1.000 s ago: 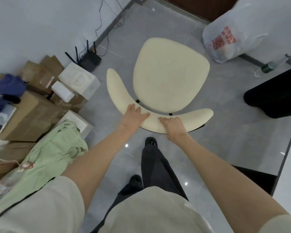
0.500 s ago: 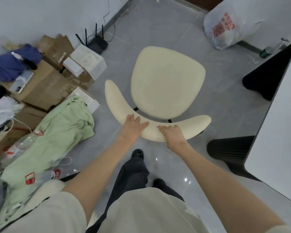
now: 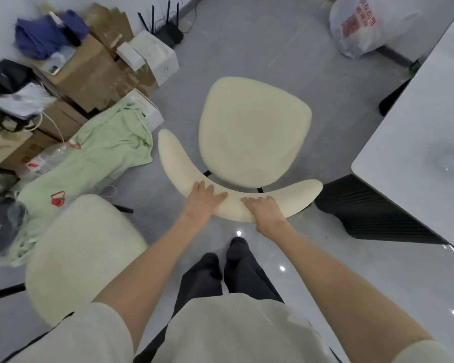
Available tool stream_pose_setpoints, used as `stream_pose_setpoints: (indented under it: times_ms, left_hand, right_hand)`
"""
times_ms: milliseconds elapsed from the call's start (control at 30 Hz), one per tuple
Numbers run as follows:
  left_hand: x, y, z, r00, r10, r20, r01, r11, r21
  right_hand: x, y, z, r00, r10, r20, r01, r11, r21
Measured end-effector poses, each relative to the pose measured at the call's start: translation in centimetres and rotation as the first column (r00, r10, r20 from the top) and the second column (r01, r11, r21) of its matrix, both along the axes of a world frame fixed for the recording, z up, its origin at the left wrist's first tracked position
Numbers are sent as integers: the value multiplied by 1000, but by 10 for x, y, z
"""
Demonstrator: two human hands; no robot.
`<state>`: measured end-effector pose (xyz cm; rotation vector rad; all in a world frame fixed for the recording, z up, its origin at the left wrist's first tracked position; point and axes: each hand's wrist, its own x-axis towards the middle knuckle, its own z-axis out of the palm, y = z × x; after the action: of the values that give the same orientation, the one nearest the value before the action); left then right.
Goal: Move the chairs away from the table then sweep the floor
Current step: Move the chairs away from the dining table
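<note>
left hand (image 3: pixel 203 199), right hand (image 3: pixel 266 213): fingers curled over chair (image 3: pixel 254 132) backrest | bag (image 3: pixel 393 19) print: unreadable

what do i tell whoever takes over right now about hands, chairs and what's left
Both the left hand and right hand grip the backrest of the cream chair.
That chair stands clear of the table corner; a second cream chair sits at the person's left.
Done: both chairs apart from the table. Left: let go, fetch a broom (none in view), sweep the floor.
</note>
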<state>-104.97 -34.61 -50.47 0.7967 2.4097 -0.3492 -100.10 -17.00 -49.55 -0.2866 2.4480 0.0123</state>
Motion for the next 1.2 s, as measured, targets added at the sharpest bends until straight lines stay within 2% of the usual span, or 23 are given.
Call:
stream_pose_setpoints:
  times_ms: [267, 567, 700, 833, 1200]
  left_hand:
    - [106, -37, 7, 996, -75, -38, 76, 997, 26]
    - [222, -100, 13, 971, -239, -28, 236, 967, -93]
    - [268, -119, 18, 957, -287, -41, 283, 956, -80]
    - [310, -130, 18, 960, -274, -58, 273, 962, -24]
    - [444, -187, 27, 954, -297, -27, 296, 954, -50]
  right_hand:
    - [110, -40, 10, 998, -57, -8, 58, 997, 46]
    - [250, -114, 11, 985, -174, -3, 174, 985, 15]
    - [301, -135, 15, 980, -198, 1, 198, 980, 7]
    - [345, -144, 22, 969, -246, -15, 246, 969, -1]
    - [477, -197, 29, 973, -222, 55, 222, 975, -1]
